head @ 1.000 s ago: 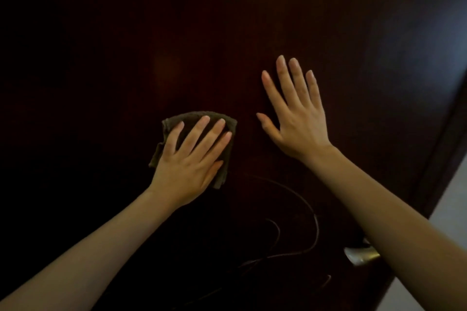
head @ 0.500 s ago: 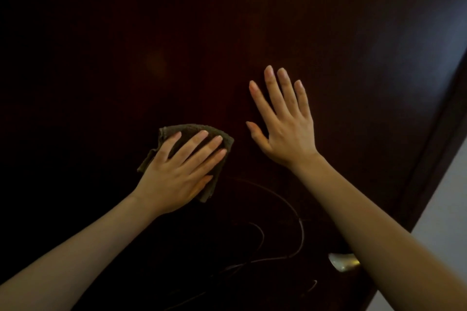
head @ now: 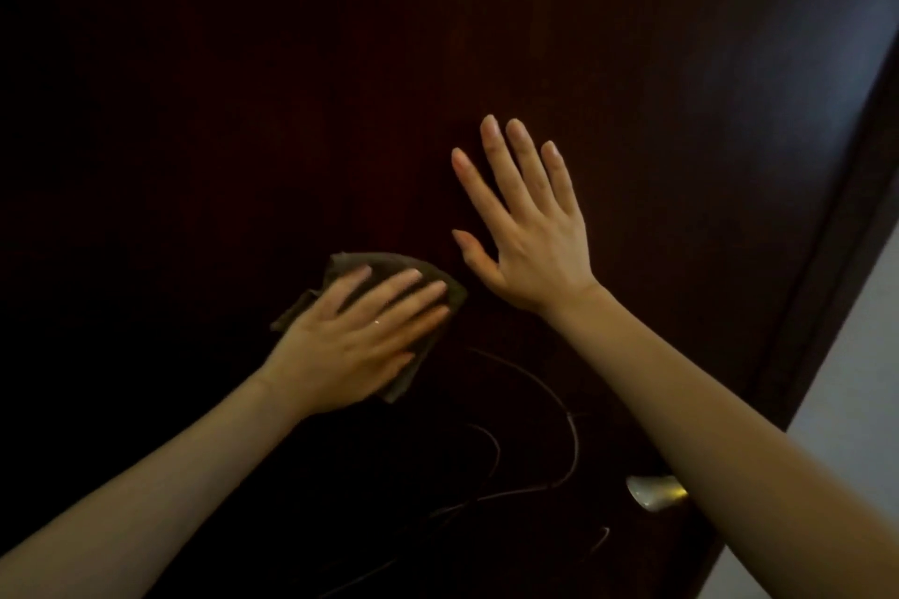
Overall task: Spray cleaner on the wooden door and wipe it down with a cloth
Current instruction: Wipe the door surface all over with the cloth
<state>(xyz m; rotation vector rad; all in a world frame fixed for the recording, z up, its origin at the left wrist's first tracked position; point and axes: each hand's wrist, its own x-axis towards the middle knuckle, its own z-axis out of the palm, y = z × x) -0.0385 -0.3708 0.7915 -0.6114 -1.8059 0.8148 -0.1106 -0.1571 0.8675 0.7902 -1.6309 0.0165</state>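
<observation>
Hands meet a dark wooden door (head: pixel 243 112) that fills nearly the whole view from the head camera. The left hand (head: pixel 360 345) presses a folded grey-brown cloth (head: pixel 389 263) flat against the panel. Its fingers are straight and close together, laid over the fabric rather than curled round it. Cloth corners show past the fingertips, beside the little finger and below the thumb. The right hand (head: pixel 530 243) rests bare on the wood just above and to the right of the cloth. It is near the cloth but apart from it, with fingers straight, spread and pointing up, and the thumb out to the left. Thin pale curved lines (head: pixel 574 443) mark the door's surface below the hands, between the two forearms; what they are cannot be told. A metal door handle (head: pixel 654 491) shows low on the right, partly hidden behind the right forearm. A faint sheen of light lies on the door's upper right. Beyond the door's dark edge (head: pixel 836 258), a pale wall (head: pixel 866 379) is seen.
</observation>
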